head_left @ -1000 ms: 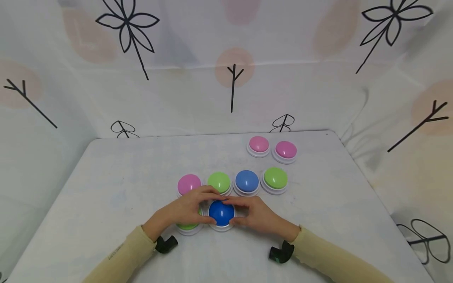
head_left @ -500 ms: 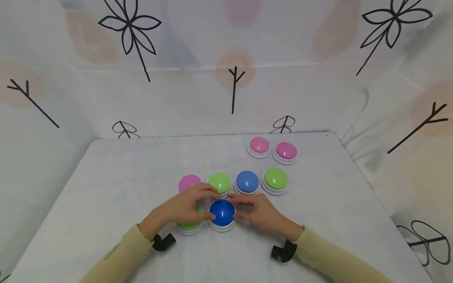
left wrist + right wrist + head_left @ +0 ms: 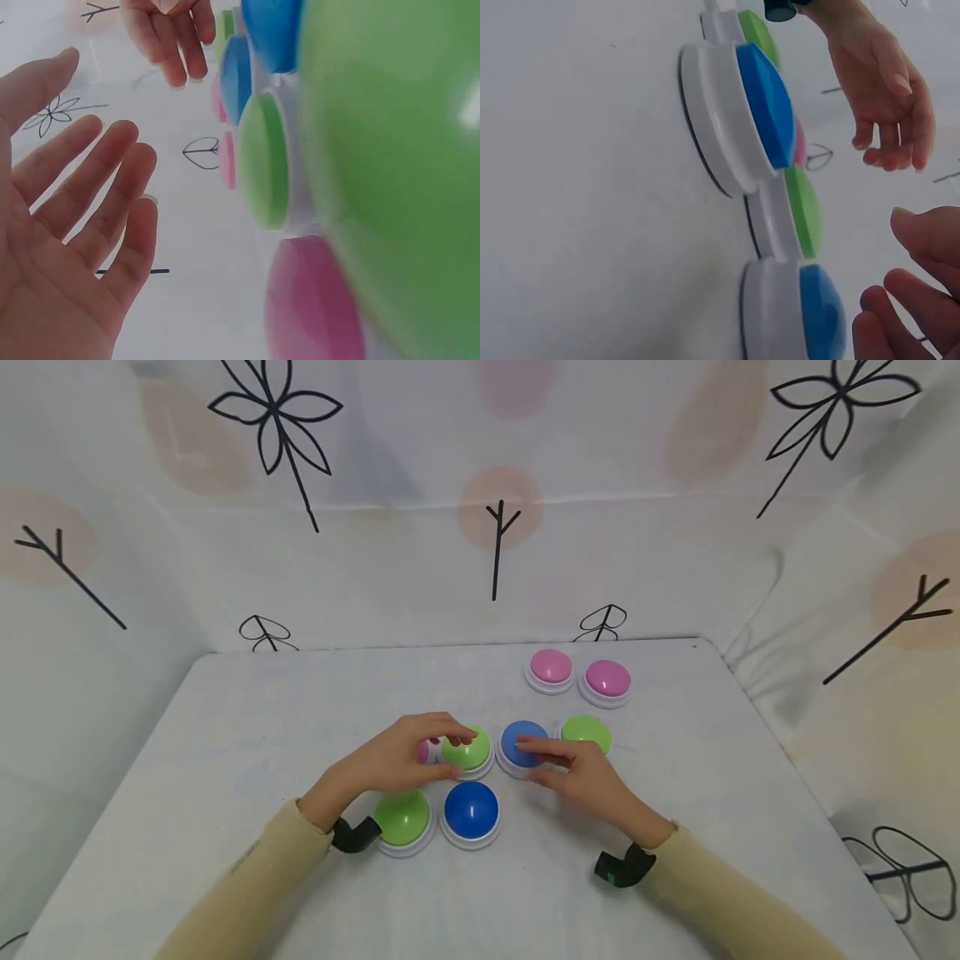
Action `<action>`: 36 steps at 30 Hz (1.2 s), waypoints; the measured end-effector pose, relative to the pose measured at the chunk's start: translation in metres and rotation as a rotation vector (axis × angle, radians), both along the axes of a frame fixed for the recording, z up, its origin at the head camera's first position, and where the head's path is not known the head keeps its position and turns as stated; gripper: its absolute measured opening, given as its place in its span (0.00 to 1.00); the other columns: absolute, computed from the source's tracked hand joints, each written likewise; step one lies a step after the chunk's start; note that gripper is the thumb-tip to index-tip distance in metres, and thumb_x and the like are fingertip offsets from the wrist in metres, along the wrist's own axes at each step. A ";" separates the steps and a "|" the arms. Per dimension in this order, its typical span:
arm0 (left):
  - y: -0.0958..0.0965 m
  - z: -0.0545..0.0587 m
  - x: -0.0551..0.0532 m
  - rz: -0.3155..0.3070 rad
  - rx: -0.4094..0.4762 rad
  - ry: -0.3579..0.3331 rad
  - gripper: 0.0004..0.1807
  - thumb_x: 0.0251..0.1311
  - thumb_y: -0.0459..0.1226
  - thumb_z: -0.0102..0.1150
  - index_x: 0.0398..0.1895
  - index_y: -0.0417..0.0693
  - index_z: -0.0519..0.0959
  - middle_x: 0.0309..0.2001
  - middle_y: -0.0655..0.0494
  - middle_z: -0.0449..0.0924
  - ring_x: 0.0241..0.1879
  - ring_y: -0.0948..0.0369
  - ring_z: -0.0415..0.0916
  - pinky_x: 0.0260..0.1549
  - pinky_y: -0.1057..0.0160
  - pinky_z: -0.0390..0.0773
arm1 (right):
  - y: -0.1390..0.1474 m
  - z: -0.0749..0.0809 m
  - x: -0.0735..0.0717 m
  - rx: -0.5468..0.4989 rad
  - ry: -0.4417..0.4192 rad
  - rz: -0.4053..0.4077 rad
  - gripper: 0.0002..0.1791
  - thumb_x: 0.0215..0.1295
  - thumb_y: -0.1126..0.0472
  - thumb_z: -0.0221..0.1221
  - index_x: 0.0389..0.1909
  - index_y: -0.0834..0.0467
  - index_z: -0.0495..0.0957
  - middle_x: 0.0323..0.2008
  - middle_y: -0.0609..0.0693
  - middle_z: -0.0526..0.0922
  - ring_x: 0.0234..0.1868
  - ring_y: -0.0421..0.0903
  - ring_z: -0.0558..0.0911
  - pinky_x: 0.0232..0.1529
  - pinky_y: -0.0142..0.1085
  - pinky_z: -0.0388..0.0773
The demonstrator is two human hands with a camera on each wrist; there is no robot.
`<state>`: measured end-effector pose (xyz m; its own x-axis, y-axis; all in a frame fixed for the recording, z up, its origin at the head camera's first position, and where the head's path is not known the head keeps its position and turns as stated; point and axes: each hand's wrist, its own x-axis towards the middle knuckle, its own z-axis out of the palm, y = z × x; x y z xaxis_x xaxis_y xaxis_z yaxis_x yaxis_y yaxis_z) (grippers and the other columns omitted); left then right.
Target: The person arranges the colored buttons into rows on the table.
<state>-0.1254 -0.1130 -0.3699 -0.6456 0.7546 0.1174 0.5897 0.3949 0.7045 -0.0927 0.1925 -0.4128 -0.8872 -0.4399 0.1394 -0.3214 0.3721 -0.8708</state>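
Round push buttons with coloured domes and white bases stand on the white table. My left hand is raised, fingers loosely bent and holding nothing, beside a green button. It mostly hides a magenta button. Nothing is in my right hand either; in the head view its fingertips overlap a light blue button, and behind the hand is another green button. Nearer the front, a dark blue button stands next to a third green button. In the left wrist view the left palm shows bare.
Farther back stand a pink button and a second magenta button. Cloth walls with printed plants enclose the white table. A dark wrist device sits on each wrist.
Both hands have let go of the dark blue button and moved up and away from it, the right hand also to the right. The dark blue button stays beside the front green one.
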 end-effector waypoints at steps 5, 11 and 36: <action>0.013 0.006 -0.019 0.003 0.041 0.029 0.23 0.65 0.42 0.65 0.62 0.48 0.77 0.51 0.54 0.81 0.52 0.56 0.76 0.50 0.47 0.78 | 0.017 0.009 -0.012 -0.004 0.020 -0.097 0.22 0.63 0.61 0.68 0.58 0.57 0.82 0.61 0.48 0.79 0.61 0.51 0.78 0.55 0.39 0.77; 0.033 0.010 -0.043 0.049 0.065 0.031 0.22 0.66 0.43 0.64 0.62 0.50 0.77 0.51 0.61 0.81 0.52 0.62 0.76 0.50 0.54 0.79 | 0.037 0.021 -0.030 0.000 -0.001 -0.213 0.22 0.64 0.60 0.67 0.59 0.57 0.81 0.61 0.49 0.79 0.61 0.55 0.78 0.55 0.31 0.75; 0.092 -0.006 -0.122 0.243 0.046 -0.173 0.21 0.71 0.45 0.57 0.64 0.52 0.76 0.61 0.54 0.77 0.59 0.61 0.72 0.57 0.58 0.73 | 0.067 0.018 -0.110 0.119 -0.080 -0.333 0.28 0.68 0.56 0.64 0.68 0.55 0.73 0.66 0.54 0.75 0.66 0.57 0.72 0.63 0.50 0.70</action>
<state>-0.2476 -0.0209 -0.3763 -0.8200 0.5720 0.0202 0.3512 0.4751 0.8068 -0.2028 0.2597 -0.3951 -0.9905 -0.1341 0.0288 -0.0981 0.5451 -0.8326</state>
